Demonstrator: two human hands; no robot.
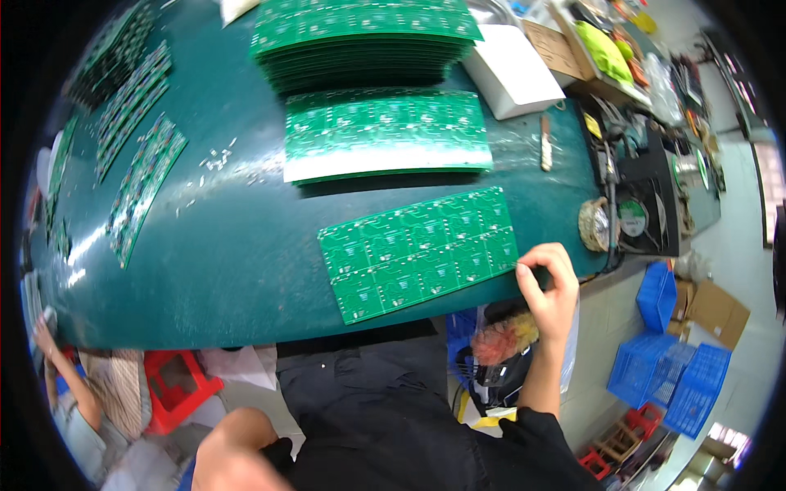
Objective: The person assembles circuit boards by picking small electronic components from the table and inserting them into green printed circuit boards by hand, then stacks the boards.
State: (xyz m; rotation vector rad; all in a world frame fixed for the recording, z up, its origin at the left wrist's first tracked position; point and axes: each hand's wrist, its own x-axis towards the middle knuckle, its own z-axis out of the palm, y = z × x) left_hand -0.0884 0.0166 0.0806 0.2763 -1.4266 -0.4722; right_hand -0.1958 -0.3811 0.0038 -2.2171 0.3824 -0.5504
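A green printed circuit board panel (422,255), divided into several repeated sections, lies slightly tilted near the table's front edge. At its lower right corner is my right hand (553,286), thumb and index finger pinched on the board's edge. My left arm is bent at the lower left, its forearm blurred, and the left hand itself is out of the picture. Just beyond the panel sits a low stack of similar green boards (386,135). Behind that rises a taller stack of boards (364,49).
Populated boards (147,188) stand at the left, near small loose parts (217,158). A white box (512,72), a brown-handled tool (545,143), a tape roll (596,225) and a black fan unit (647,204) line the right. Blue crates (647,368) are on the floor. A co-worker sits far left.
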